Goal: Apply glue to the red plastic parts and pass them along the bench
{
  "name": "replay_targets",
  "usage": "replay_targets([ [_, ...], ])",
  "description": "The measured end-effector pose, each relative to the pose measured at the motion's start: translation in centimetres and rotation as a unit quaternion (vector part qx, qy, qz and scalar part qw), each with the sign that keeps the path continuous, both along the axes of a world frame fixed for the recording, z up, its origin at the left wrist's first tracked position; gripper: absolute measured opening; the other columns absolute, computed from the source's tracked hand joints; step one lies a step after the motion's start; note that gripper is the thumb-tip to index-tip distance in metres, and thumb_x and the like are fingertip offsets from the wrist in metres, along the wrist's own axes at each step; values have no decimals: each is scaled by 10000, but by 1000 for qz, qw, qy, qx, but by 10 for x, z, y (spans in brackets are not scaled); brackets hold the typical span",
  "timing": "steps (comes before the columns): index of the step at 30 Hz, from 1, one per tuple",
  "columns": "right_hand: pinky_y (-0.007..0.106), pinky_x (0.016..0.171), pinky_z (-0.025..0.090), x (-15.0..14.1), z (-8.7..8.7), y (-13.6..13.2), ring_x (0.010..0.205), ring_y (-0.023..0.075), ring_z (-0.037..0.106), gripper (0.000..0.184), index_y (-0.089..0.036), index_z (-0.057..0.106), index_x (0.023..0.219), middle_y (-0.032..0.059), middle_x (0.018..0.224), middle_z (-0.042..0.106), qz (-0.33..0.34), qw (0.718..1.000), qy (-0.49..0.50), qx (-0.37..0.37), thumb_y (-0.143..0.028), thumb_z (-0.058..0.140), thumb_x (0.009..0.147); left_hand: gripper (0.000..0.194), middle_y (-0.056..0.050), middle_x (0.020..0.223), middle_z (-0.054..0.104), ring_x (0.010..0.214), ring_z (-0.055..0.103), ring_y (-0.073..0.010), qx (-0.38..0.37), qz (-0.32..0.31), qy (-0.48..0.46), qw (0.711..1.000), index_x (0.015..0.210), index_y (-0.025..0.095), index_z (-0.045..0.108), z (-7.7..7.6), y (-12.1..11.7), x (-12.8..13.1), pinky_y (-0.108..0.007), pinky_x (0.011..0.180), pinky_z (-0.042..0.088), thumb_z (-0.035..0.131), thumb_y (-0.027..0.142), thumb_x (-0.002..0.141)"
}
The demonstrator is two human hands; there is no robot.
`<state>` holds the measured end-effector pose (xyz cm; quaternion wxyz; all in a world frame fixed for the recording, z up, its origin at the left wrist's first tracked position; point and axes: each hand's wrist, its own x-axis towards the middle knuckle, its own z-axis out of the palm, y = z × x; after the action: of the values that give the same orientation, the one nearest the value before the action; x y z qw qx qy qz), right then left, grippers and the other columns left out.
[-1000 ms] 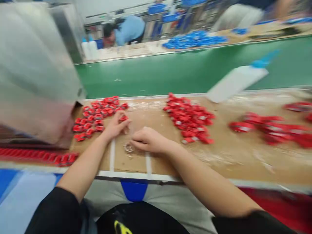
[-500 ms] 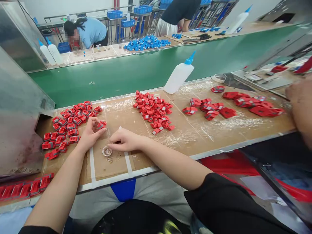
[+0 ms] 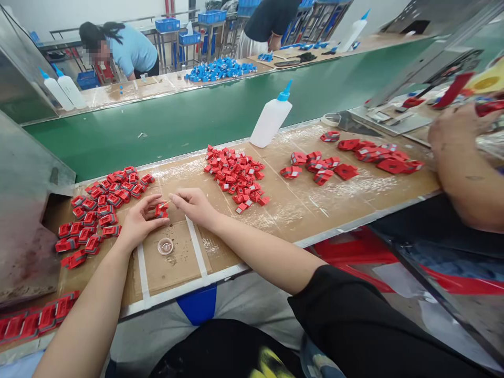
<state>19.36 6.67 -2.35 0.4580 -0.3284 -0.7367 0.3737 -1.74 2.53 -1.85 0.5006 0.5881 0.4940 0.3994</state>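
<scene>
My left hand (image 3: 139,220) holds a small red plastic part (image 3: 161,210) between thumb and fingers, above the cardboard-covered bench (image 3: 173,275). Pinched in my right hand (image 3: 196,207) is a thin pale stick (image 3: 167,202), its tip at the top of that part. Just below my hands sits a small round clear dish (image 3: 165,246); wet-looking marks show on the cardboard beside it. A spread of red parts with grey edges (image 3: 105,209) lies left of my left hand. To the right of my right hand is a heap of smaller red pieces (image 3: 235,176).
A white squeeze bottle (image 3: 271,121) with a blue nozzle stands behind the heap. Larger red parts (image 3: 318,164) lie farther right, near a co-worker's hand (image 3: 457,126). A green belt (image 3: 157,123) runs behind the bench. Blue pieces (image 3: 220,69) and two people are beyond it.
My right hand has lifted from beside the clear dish up to the red part, bringing the stick to it. My left hand has turned the part. The view has shifted slightly.
</scene>
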Motion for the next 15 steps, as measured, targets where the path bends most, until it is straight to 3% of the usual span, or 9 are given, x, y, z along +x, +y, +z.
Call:
replay_targets([
  [10, 257, 600, 241, 0, -3, 3, 594, 91, 326, 489, -195, 351, 598, -60, 593, 285, 9, 999, -43, 16, -439, 489, 999, 707, -111, 1270, 683, 1263, 631, -299, 46, 28, 12, 998, 1298, 220, 603, 1, 1, 1, -484, 1043, 569, 916, 338, 675],
  [15, 259, 606, 241, 0, -2, 4, 592, 91, 317, 489, -200, 315, 597, -60, 594, 286, -5, 998, -43, 39, -423, 500, 992, 651, -106, 1291, 668, 1229, 648, -287, 87, 42, 1, 995, 1226, 219, 610, 1, 1, 2, -482, 1032, 579, 919, 338, 665],
])
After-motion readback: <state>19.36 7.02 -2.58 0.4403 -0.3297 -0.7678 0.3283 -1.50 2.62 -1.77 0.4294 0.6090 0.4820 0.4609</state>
